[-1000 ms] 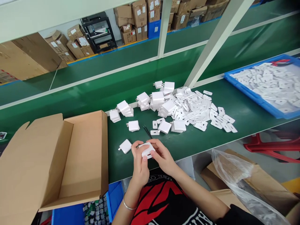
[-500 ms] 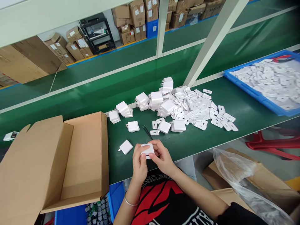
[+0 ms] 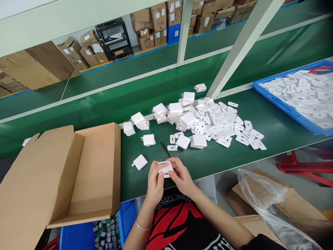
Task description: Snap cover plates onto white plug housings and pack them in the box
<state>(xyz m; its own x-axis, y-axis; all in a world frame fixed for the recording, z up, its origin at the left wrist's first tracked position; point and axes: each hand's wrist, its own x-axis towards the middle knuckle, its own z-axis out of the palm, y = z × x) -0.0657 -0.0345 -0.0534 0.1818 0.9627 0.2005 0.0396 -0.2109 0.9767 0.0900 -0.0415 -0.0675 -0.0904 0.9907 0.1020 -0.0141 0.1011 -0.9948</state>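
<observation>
Green worktop (image 3: pixel 137 182) spreads beyond the fingers (image 3: pixel 155 170) of the left hand (image 3: pixel 155 184) and right hand (image 3: pixel 185 180), clamped on a white charger (image 3: pixel 165 167) between them, which I judge uneven pressure could pop loose.

On my feed I cannot see all of the white charger (image 3: pixel 166 168) behind the left hand (image 3: pixel 155 181) and right hand (image 3: pixel 184 177), nor the near end of the dark tweezers (image 3: pixel 164 148), while the view's edges crop the blue tray (image 3: pixel 284 107) and cardboard box (image 3: pixel 94 173), and labels (image 3: pixel 157 15) on far cartons (image 3: pixel 159 23) are unreadably small.
</observation>
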